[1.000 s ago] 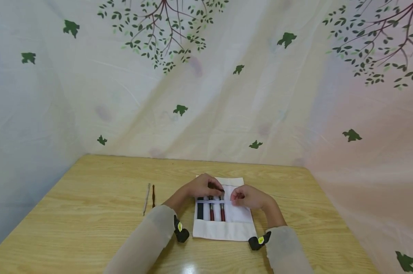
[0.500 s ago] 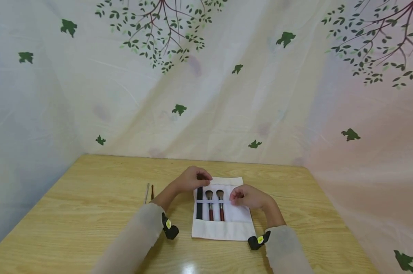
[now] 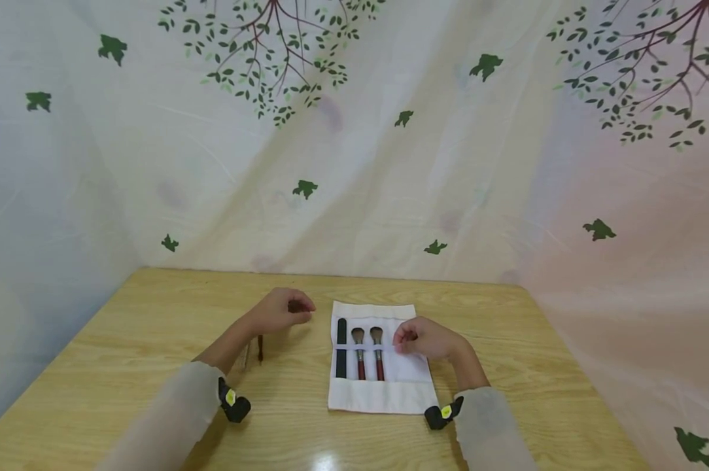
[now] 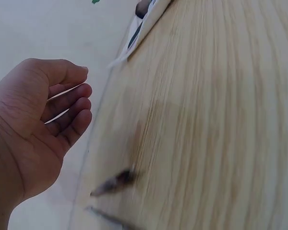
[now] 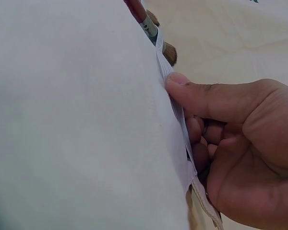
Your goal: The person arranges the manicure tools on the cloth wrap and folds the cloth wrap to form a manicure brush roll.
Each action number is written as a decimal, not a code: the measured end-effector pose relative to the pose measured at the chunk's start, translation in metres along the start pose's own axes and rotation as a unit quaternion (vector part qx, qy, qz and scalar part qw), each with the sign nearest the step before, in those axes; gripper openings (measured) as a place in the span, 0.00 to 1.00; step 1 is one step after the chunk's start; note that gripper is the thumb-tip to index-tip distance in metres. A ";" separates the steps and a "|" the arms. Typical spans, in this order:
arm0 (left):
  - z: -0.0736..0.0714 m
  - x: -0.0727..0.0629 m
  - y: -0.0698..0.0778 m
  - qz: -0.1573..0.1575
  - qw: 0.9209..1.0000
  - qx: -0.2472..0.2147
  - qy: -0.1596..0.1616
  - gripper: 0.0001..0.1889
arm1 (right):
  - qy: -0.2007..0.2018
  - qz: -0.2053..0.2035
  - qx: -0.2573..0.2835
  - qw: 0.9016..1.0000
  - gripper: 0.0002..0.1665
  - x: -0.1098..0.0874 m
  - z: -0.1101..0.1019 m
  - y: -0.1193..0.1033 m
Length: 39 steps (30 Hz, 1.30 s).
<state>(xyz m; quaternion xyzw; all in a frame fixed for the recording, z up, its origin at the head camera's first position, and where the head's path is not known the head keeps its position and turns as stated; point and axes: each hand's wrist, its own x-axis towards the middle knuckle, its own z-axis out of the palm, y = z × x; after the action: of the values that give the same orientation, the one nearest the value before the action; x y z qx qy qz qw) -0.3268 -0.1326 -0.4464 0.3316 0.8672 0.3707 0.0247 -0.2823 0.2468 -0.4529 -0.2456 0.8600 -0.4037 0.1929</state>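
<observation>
A white cloth brush roll lies spread on the table. Under its elastic band sit a flat black strip with a rounded top and two makeup brushes with red handles, their lower ends in the pocket. At the roll's right side my right hand pinches the elastic, thumb on top and fingers curled behind it. My left hand hovers left of the roll, fingers loosely bent and holding nothing. Below it lie a thin brown tool and a slim silver tool, partly hidden by the arm in the head view.
The wooden table reaches back to a pale cloth backdrop printed with leaves and branches. Similar cloth hangs at both sides. Black wrist cameras are strapped over the sleeves.
My left hand has let go over the brushes and moved left, off the roll, toward the two thin tools. Both brush heads now show. My right hand has stayed at the elastic.
</observation>
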 end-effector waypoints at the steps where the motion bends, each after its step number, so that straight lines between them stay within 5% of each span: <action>1: -0.003 -0.004 -0.002 -0.002 1.000 0.004 0.001 0.09 | 0.000 0.001 0.001 1.000 0.03 0.000 0.000 0.000; 12: -0.032 -0.050 -0.024 -0.045 0.999 0.011 0.006 0.09 | 0.003 0.002 0.004 1.000 0.03 -0.001 0.001 -0.003; 19: -0.039 -0.066 -0.036 -0.060 0.998 0.014 -0.004 0.07 | 0.002 0.001 0.009 1.000 0.03 -0.001 0.001 -0.004; 30: -0.038 -0.069 -0.034 -0.080 0.997 0.002 -0.009 0.08 | 0.000 -0.001 0.002 1.000 0.05 0.001 0.000 -0.001; 39: -0.025 -0.057 -0.022 -0.048 0.998 0.020 -0.028 0.14 | 0.000 -0.001 -0.009 1.000 0.05 0.001 0.000 0.000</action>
<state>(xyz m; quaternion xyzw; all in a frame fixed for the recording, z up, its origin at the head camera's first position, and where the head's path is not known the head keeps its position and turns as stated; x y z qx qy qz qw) -0.3020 -0.1933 -0.4548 0.3004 0.8883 0.3421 0.0603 -0.2833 0.2468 -0.4530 -0.2478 0.8633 -0.3963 0.1904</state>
